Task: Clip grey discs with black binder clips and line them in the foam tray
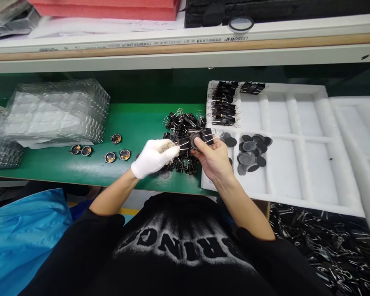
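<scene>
The person's gloved left hand (154, 158) pinches a black binder clip (184, 145) between thumb and fingers, close to its wire handles. The bare right hand (215, 159) pinches a dark round disc (195, 140), thumb pressed on its face and fingers behind; a second binder clip (207, 135) sits at the disc's right side. Whether the left clip's mouth already bites the rim is too small to tell. Disc and clips are held just above a heap of loose clips (181, 120) on the green counter (135, 119), near the left edge of a white foam tray (283, 189).

For a clean grip, the right thumb probably does best bearing steadily near the middle of the disc, so that it cannot turn or tilt while the left hand works the handles. The left clip should meet the rim squarely, opposite the second one, and be eased on slowly, since a snap could mark the edge or knock the disc askew. The glove may slide on thin wire, so a firm squeeze on both handles seems wise. Lifting the work a little clear of the heap would keep the upturned wires from snagging. Spare discs (253, 153) lie in the tray, handily beside the right hand.
</scene>
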Motion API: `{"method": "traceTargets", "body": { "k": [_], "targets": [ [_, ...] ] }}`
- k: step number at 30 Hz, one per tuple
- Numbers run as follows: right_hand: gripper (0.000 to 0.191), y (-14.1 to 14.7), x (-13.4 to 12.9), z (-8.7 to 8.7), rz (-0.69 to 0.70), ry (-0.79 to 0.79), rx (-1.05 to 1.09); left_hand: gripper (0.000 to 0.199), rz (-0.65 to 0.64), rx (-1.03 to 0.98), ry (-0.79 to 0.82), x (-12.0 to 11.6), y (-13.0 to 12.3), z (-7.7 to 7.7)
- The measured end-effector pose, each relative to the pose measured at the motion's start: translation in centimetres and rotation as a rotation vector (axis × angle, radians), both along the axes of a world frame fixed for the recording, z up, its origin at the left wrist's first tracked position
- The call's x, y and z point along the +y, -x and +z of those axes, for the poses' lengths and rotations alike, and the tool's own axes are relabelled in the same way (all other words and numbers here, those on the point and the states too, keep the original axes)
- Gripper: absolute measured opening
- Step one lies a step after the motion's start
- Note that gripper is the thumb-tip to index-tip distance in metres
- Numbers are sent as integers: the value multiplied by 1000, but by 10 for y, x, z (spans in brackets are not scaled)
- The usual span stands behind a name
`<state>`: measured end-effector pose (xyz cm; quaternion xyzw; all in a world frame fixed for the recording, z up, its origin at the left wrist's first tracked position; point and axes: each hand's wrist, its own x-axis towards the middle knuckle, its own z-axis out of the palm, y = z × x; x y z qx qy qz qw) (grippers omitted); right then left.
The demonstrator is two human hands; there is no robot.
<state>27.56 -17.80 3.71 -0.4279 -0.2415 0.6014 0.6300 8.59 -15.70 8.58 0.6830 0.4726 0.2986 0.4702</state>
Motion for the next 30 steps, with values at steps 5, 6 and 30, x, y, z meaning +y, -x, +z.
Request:
{"method": "traceTargets", "body": {
  "k": [5,6,30],
  "targets": [
    [55,4,0,-4,-16,9,-42,35,1,-44,30,2,-3,-8],
    [55,4,-1,-4,-10,24,-30,35,-1,-46,38,2,-4,-9],
    [54,-71,-17,22,353,-259,-533,36,-213,157,-35,7,-9,17]
  ]
}}
